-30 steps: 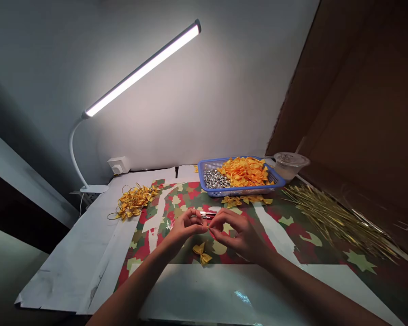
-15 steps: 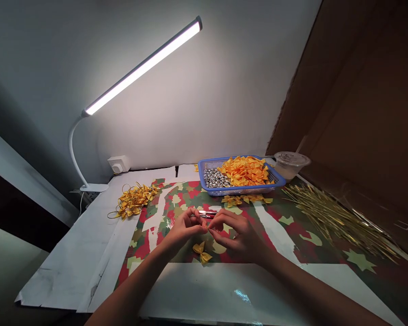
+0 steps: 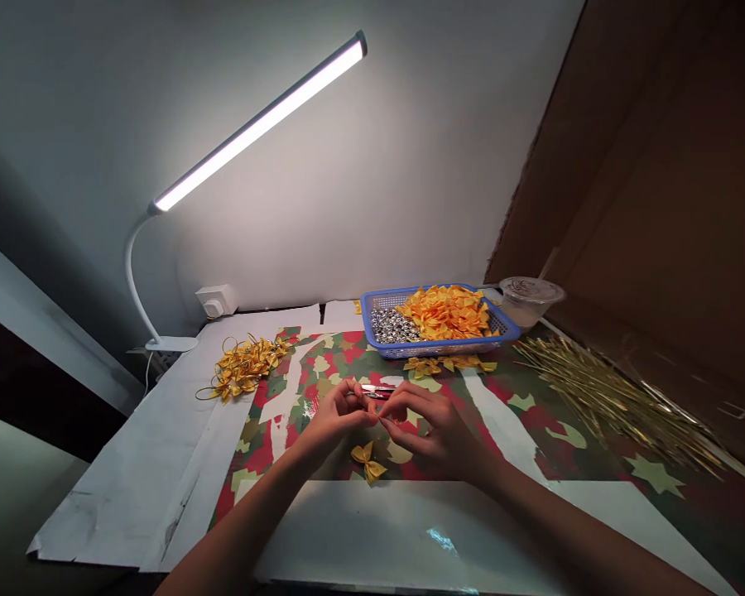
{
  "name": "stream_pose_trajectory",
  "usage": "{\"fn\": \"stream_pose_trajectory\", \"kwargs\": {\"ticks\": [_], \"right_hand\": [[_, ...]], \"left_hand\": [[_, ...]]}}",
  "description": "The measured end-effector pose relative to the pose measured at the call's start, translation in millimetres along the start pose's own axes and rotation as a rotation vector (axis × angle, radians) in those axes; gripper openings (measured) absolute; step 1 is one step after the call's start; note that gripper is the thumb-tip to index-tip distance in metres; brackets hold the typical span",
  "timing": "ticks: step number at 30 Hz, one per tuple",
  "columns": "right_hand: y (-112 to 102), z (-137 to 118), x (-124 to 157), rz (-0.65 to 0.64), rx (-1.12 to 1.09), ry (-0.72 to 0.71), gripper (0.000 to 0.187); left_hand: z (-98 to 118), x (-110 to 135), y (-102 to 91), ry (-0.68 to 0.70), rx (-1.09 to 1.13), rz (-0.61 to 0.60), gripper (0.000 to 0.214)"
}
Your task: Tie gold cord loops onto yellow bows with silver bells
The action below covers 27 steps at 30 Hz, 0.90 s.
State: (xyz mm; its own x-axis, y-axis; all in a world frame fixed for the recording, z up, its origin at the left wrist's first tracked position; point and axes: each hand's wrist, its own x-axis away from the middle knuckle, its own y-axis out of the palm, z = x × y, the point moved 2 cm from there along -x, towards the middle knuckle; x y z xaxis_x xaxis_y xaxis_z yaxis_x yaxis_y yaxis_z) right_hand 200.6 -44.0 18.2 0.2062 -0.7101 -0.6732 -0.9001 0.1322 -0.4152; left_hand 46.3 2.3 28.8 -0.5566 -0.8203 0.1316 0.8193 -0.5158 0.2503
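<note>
My left hand [image 3: 344,418] and my right hand [image 3: 431,422] meet fingertip to fingertip above the patterned sheet [image 3: 323,372]. Both are closed in a pinch; whatever small thing lies between the fingertips is too small to make out. Just below them, a yellow ribbon bow [image 3: 368,463] lies on the sheet. Behind the fingers is a tool with red and silver parts [image 3: 377,391], partly hidden by my hands. More yellow bows [image 3: 450,364] lie in a row in front of the blue basket [image 3: 440,352].
Orange-yellow bows [image 3: 447,313] and silver beads [image 3: 394,325] fill the basket. Finished-looking bows with loops [image 3: 245,368] are heaped at left, near a clip lamp [image 3: 261,124]. At right lie gold ties [image 3: 608,397] and a lidded plastic tub [image 3: 530,302], beside a cardboard wall [image 3: 646,207].
Both hands keep nearly the same pinched pose. The whole view has shifted very slightly; nothing on the table has visibly moved.
</note>
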Motion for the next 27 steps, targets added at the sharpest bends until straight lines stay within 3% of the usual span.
{"fn": "stream_pose_trajectory", "kwargs": {"ticks": [27], "right_hand": [[0.9,-0.3,-0.4,0.005,0.023,0.042,0.007]], "left_hand": [[3.3,-0.4,0.0,0.003,-0.008,0.064,0.027]]}}
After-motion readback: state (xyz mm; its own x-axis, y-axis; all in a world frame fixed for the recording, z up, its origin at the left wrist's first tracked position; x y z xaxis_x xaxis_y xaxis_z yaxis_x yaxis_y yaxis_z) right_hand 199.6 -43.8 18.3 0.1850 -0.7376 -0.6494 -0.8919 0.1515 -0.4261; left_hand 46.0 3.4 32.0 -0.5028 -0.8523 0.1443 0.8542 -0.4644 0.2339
